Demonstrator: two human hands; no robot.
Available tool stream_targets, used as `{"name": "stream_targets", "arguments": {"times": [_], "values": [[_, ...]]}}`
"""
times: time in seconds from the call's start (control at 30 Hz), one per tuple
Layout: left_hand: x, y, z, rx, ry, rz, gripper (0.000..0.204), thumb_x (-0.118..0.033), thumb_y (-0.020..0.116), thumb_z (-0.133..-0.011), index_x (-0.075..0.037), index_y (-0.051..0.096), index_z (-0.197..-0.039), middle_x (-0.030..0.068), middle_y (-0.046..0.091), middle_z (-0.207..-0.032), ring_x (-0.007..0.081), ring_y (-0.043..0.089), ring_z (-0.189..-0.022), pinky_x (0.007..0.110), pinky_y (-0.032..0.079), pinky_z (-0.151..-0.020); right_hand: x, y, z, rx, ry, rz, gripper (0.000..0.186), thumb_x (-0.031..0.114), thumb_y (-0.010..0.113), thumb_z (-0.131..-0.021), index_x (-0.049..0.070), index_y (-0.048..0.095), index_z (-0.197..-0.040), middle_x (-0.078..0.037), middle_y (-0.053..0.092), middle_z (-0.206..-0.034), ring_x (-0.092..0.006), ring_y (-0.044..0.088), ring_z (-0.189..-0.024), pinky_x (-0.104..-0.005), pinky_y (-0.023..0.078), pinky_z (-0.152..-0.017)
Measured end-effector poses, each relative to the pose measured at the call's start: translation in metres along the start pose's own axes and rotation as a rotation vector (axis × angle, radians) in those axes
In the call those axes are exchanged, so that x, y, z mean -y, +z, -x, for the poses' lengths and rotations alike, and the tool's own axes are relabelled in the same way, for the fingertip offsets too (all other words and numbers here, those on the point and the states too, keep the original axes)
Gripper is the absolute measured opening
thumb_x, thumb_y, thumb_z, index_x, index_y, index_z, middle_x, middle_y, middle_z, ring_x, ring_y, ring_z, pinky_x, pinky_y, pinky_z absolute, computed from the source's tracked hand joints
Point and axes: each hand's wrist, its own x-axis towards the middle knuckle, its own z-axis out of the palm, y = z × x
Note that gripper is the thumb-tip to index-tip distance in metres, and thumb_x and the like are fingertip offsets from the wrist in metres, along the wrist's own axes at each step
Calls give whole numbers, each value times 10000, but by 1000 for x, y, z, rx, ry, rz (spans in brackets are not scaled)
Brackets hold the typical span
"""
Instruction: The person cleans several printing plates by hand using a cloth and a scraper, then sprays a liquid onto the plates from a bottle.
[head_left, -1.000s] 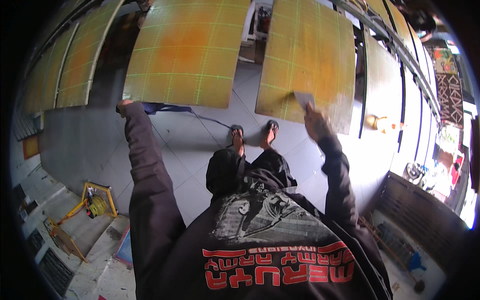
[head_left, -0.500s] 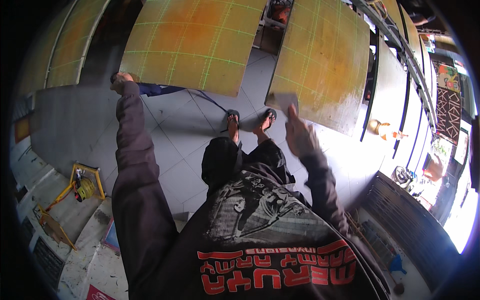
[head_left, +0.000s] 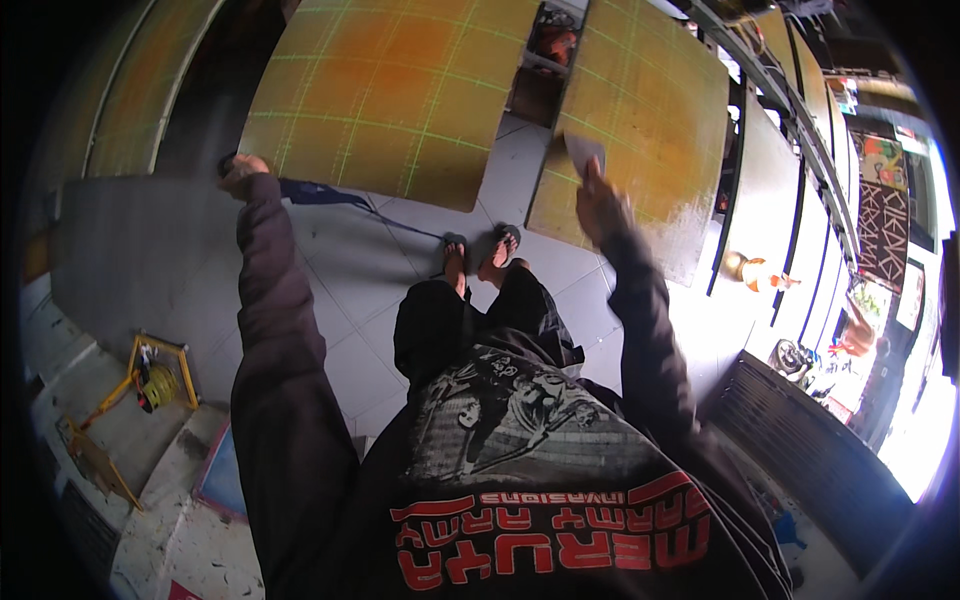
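Note:
My left hand (head_left: pixel 245 175) is closed at the near left corner of the middle yellowish board (head_left: pixel 375 95) with green grid lines, around a dark object I cannot make out. A navy cloth with a long strap (head_left: pixel 330 197) hangs along that board's near edge. My right hand (head_left: pixel 600 200) grips a flat grey scraper (head_left: pixel 585 148), held on or just over the grid-marked right board (head_left: pixel 645 100); I cannot tell whether it touches.
More boards (head_left: pixel 135 90) hang in rows to both sides along a metal rail (head_left: pixel 805 130). Below are a tiled floor (head_left: pixel 350 270) and my sandaled feet. A yellow metal frame (head_left: pixel 160 375) stands at lower left; a dark slatted panel (head_left: pixel 785 430) is at lower right.
My right hand with the scraper dropped toward the board's near left corner, then moved up the board again. My left hand shifted up in the picture, staying at the middle board's corner.

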Motion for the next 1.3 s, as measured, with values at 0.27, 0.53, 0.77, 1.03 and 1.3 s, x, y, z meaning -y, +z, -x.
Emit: {"name": "stream_targets", "arguments": {"times": [0.27, 0.53, 0.77, 1.03, 1.3], "values": [[23, 8, -23, -34, 106, 70, 509, -321, 598, -824, 65, 433, -1112, 227, 610, -1005, 364, 625, -938, 435, 499, -801, -29, -51, -19, 102, -52, -133, 471, 271, 440, -917, 138, 401, -1367, -198, 638, -862, -296, 639, -654, -367, 521, -613], [42, -2, -30, 32, 166, 3, 446, -305, 572, -818, 75, 509, -1042, 232, 629, -921, 341, 638, -862, 409, 501, -739, -224, -94, 19, 67, -169, 271, 433, 171, 514, -905, 227, 476, -1333, -137, 522, -734, -311, 557, -671, -421, 450, -631], [23, -21, -3, -61, 307, 1, 396, -304, 545, -821, 79, 616, -890, 242, 647, -885, 372, 636, -847, 442, 488, -713, -213, -121, -38, 92, -443, 330, 387, 186, 553, -896, 241, 534, -1278, -104, 507, -724, -289, 561, -652, -404, 453, -590], [17, -31, -6, -27, 205, 115, 387, -298, 545, -811, 73, 637, -874, 252, 650, -892, 385, 632, -844, 455, 473, -750, -108, -91, -111, 33, -859, 250, 399, 193, 549, -900, 240, 513, -1295, -102, 510, -749, -282, 565, -624, -397, 476, -558], [24, -21, -12, -5, 55, -28, 427, -307, 585, -776, 79, 619, -954, 261, 635, -965, 385, 622, -906, 449, 470, -813, -72, -83, 2, 80, -578, 26, 475, 47, 512, -889, 101, 437, -1355, -159, 471, -730, -296, 506, -591, -380, 424, -540]]}}
